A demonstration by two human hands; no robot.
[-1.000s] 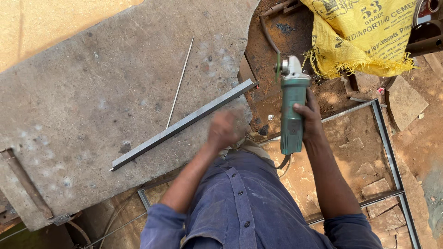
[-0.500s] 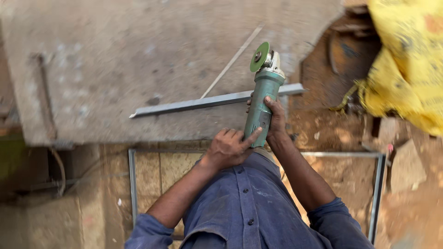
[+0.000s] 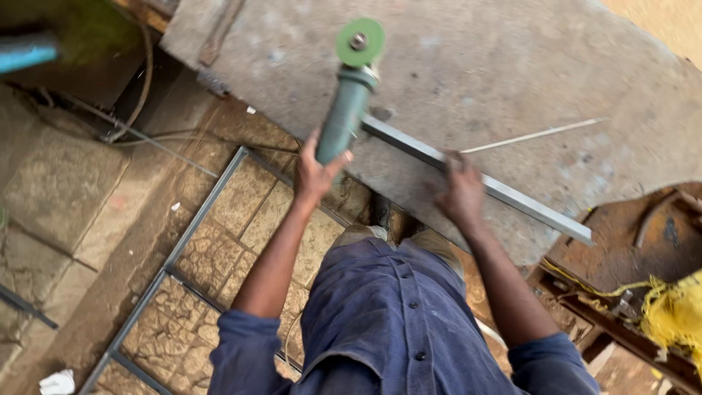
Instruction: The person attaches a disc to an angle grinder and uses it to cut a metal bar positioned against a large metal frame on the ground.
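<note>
From the head view, looking down over a blue work shirt (image 3: 395, 322), the left hand (image 3: 316, 172) has its grip wrapped tight round the green body of an angle grinder (image 3: 346, 110), holding it by the rear end so the green disc (image 3: 360, 42) points away from the body and hangs above the grey slab that serves as the surface (image 3: 512, 66). The right hand (image 3: 462, 192) presses down on a long steel angle bar (image 3: 504, 192), its grip flat over the bar rather than curled round it, which would pin the bar to the slab near its edge. The bar lies slantwise, one end under the grinder, the other near a rusty plate (image 3: 651, 234). A thin rod (image 3: 534, 136) lies loose beyond it. A metal frame (image 3: 197, 219) rests on the stone floor below, and yellow sacking (image 3: 676, 314) shows at right.
</note>
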